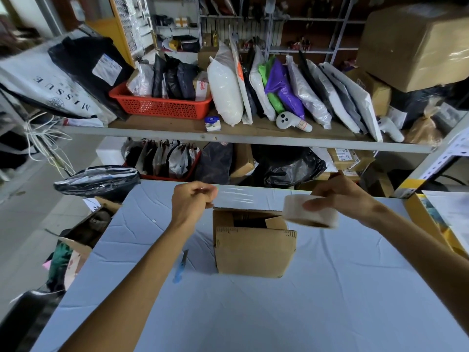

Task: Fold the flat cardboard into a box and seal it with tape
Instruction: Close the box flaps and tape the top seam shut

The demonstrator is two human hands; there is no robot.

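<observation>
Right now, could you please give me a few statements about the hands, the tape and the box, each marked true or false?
1. The right hand holds the white roll of packing tape. True.
2. The left hand rests flat on the brown cardboard box. False: it pinches the end of the clear tape strip, pulled out above the box.
3. The box's top is taped shut. False: a gap shows between its flaps, and no tape lies on it.
4. The blue-handled utility knife lies on the pale cloth-covered table, on the left-hand side of the box. True.
5. The red plastic basket stands on the table. False: that basket stands on the shelf behind.
</observation>
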